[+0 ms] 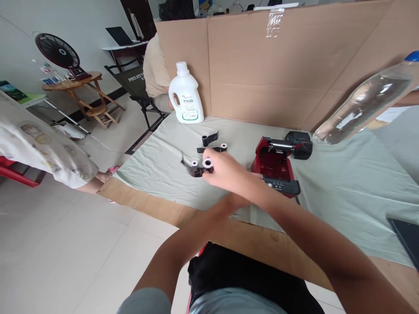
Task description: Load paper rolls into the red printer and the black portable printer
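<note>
My right hand reaches across to the left, closed on a small paper roll with a white end and a dark core. A second roll, with a loose black strip, lies just beside it. Behind them on the cloth are a black roll and a white-ended roll, both with black tails. My left hand passes under my right forearm, which hides most of it. Its fingertips show gripping the left side of a red label printer, whose lid is up and compartment bare.
Behind the printer sits a black boxy object. A white detergent jug and a large clear bottle stand against a cardboard screen. A dark tablet-like slab lies at right. Other people are left and behind the screen.
</note>
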A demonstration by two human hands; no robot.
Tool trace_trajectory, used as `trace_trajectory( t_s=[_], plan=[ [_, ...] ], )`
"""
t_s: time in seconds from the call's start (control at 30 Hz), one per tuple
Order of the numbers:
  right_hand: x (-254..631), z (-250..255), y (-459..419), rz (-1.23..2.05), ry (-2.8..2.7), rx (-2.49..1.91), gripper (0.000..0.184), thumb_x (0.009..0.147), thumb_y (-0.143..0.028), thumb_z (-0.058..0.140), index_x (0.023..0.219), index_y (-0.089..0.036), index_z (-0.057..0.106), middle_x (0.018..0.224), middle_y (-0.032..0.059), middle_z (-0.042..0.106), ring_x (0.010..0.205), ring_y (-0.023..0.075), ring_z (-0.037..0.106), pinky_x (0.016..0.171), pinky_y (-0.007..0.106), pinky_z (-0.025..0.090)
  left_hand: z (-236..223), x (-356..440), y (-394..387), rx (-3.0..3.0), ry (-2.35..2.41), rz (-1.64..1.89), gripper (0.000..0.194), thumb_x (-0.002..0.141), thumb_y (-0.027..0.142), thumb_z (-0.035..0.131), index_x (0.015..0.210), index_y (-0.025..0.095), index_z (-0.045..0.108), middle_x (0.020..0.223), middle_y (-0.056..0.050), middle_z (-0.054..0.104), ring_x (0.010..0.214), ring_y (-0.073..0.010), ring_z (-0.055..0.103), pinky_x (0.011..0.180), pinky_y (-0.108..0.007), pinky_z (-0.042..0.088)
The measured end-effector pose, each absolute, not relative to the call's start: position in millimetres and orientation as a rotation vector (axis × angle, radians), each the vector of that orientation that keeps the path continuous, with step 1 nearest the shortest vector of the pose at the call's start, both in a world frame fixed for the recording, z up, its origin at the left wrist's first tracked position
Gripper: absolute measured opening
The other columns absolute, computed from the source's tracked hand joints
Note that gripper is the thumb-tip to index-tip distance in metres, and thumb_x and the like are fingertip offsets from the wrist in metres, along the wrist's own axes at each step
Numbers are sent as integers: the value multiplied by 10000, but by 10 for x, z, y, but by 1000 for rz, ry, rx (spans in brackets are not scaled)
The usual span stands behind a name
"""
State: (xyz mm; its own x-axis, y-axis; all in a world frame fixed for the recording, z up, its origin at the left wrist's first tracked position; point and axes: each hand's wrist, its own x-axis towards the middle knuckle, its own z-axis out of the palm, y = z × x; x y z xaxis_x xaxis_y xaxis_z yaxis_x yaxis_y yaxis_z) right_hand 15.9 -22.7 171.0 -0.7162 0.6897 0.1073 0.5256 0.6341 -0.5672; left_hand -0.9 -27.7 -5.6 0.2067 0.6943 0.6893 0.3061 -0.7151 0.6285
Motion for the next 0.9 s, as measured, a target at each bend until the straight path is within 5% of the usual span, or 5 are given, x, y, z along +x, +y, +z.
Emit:
trace_trajectory(
  t_s=[0.2,0.73,0.9],
  plan=[
    [-541,1150,-349,538,-2676,-1325,284,847,-24,555,1109,-133,576,1155,141,634,816,202,683,565,281,449,69,46,-307,2019,931,1726,267,1029,259,451,1066,183,704,1147,-91,717,1007,-182,712,854,-318,616],
    [-286,811,-174,378,-2707,-1545,415,838,63,545,1194,-149,528,1128,156,681,922,249,719,681,305,532,122,21,-372,1964,959,1568,230,1005,244,500,1113,208,700,1227,-71,699,1015,-179,700,910,-322,586],
    [-216,1034,-121,454,-2661,-1552,463,909,-91,558,1354,-169,452,1160,173,675,918,300,707,666,360,522,-15,51,-268,1995,930,1605,229,1013,252,486,1110,209,688,1212,-79,688,1007,-182,701,924,-344,593]
  ],
)
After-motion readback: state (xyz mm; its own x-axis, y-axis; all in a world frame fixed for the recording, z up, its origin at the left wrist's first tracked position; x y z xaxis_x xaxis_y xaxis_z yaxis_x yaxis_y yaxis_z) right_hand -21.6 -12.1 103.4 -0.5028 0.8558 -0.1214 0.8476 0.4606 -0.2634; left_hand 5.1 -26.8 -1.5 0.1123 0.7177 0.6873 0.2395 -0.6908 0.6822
